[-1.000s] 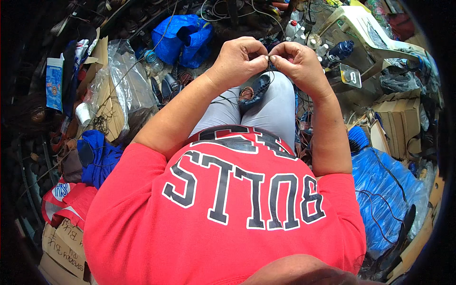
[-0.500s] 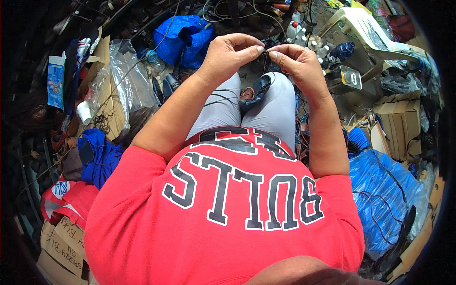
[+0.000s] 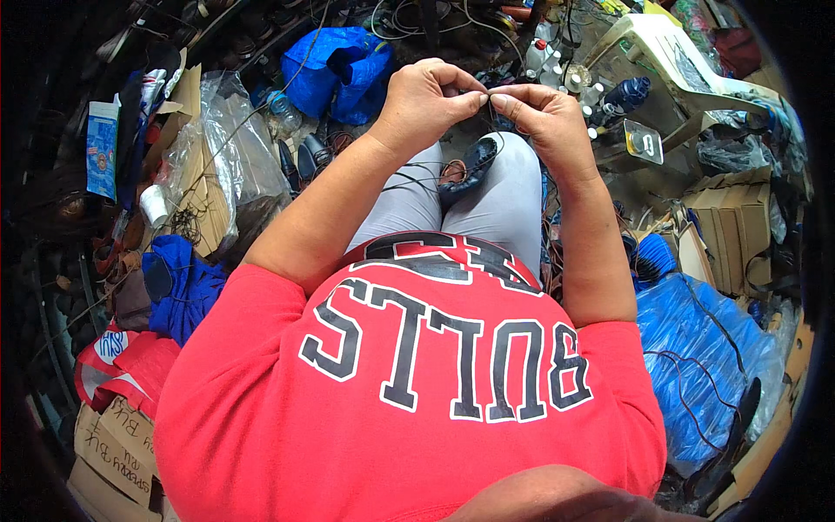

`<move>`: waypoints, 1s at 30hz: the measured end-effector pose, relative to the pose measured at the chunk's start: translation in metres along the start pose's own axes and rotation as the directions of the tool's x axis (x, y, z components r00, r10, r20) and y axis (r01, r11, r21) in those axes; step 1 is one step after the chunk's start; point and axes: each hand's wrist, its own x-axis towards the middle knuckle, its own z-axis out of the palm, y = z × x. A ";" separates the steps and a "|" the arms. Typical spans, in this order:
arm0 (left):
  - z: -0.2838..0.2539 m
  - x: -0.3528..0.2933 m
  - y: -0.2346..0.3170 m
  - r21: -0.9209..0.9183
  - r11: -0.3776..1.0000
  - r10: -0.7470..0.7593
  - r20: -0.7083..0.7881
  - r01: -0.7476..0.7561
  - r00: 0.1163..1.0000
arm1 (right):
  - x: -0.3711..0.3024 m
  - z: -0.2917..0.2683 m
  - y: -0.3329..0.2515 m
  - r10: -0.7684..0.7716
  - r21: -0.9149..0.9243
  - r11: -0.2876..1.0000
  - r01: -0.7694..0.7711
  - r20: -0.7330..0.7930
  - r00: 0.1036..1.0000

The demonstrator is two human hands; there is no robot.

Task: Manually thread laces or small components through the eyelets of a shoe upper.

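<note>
My left hand (image 3: 426, 100) and my right hand (image 3: 552, 122) meet fingertip to fingertip above my knees. Both are closed in a pinch on a thin dark cord, of which only a tiny bit shows between the tips. Below them, a dark blue and brown shoe (image 3: 477, 163) rests between my thighs, against the right one. Thin dark strands (image 3: 409, 180) trail from near the shoe across my left thigh; whether they join the pinched cord I cannot tell.
A blue bag (image 3: 335, 74) lies beyond my left hand. Several bottles (image 3: 546, 65) and a worn white plastic chair (image 3: 661, 52) stand at the far right. Cardboard (image 3: 731, 226) and a blue plastic-wrapped bundle (image 3: 696, 357) lie to the right, clear plastic sheeting (image 3: 243, 139) to the left.
Both hands have shifted very slightly, their fingertips drawing a little closer together. The pinch is kept, and the shoe stays in place.
</note>
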 end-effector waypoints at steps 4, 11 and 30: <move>0.000 0.000 0.000 0.042 0.999 0.002 0.008 -0.002 1.000 | 0.001 -0.003 0.006 -0.007 0.038 0.999 0.006 0.023 1.000; 0.001 0.002 -0.001 -0.410 0.888 -0.186 0.088 0.206 0.979 | -0.004 -0.006 0.019 -0.041 0.119 0.992 0.029 0.097 0.994; 0.024 0.001 -0.010 -0.670 0.721 -0.227 0.013 0.177 0.974 | -0.002 0.017 0.037 -0.154 0.262 0.953 0.151 -0.009 0.988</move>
